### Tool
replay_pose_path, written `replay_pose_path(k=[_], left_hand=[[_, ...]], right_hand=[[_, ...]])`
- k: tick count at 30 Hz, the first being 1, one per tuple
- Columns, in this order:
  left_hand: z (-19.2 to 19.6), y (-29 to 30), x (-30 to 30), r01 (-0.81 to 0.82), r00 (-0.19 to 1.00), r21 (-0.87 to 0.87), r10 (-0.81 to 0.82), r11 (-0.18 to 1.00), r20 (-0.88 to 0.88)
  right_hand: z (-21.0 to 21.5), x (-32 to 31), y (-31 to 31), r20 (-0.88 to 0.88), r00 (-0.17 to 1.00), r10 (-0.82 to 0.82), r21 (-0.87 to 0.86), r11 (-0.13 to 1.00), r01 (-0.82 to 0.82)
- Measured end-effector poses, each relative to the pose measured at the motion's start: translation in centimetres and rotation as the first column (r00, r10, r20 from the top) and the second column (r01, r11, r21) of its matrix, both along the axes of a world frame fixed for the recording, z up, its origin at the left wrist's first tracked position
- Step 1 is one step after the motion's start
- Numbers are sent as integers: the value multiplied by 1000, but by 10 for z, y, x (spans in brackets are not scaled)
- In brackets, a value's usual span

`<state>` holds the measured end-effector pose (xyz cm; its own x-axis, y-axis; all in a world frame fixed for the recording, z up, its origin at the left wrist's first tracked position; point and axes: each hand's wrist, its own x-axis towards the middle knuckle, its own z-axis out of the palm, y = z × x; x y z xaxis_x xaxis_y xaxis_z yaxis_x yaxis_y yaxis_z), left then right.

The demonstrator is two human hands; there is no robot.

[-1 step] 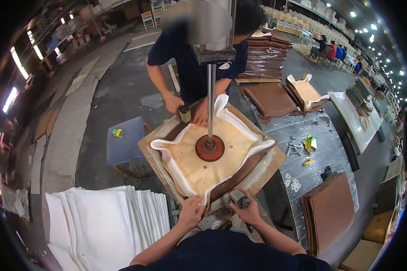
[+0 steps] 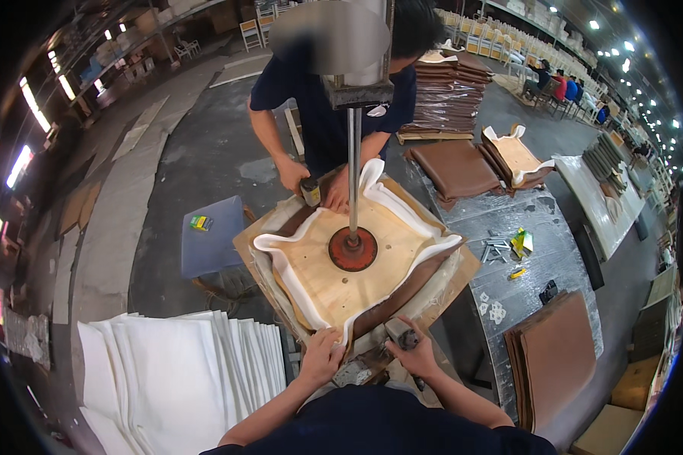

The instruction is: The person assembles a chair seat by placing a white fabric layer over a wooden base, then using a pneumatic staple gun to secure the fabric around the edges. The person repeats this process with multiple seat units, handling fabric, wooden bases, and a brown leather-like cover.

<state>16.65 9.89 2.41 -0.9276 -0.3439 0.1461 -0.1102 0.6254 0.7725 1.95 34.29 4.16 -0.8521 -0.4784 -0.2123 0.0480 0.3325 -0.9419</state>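
A wooden seat panel lies on a square work board, ringed by white padding and a brown leather-like cover. A rod with a round red press foot bears down on its middle. At the near corner my left hand has its fingers closed on the cover's edge, beside the padding. My right hand grips a staple gun just right of that corner, its nose apart from the panel. Across the board, a co-worker's hand holds a similar staple gun, the other pressing the far edge.
On the right table are brown cushions, metal staple strips and stacked brown sheets. White padding sheets are piled at the near left. A blue-grey stool with a small box stands left of the board.
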Motion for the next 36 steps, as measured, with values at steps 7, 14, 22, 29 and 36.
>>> replay_pose_path(k=[7, 14, 22, 29, 36], left_hand=[[-10, 9, -7, -28, 1000, -170, 26, 985, -17], [-14, 22, -8, -70, 997, -209, 62, 975, -47], [-16, 25, -7, -102, 995, -209, 95, 973, -43], [-18, 26, -9, -109, 994, -218, 99, 970, -55], [-20, 22, -10, -107, 994, -253, 97, 961, -55]], right_hand=[[-3, -13, 2, -150, 986, 72, -14, 997, -75], [3, -15, 7, -267, 957, 112, -19, 992, -122], [-3, -16, 6, -287, 950, 125, -25, 990, -138], [-7, -14, 6, -267, 958, 104, -43, 992, -120], [-1, -14, 3, -245, 963, 112, -51, 990, -128]])
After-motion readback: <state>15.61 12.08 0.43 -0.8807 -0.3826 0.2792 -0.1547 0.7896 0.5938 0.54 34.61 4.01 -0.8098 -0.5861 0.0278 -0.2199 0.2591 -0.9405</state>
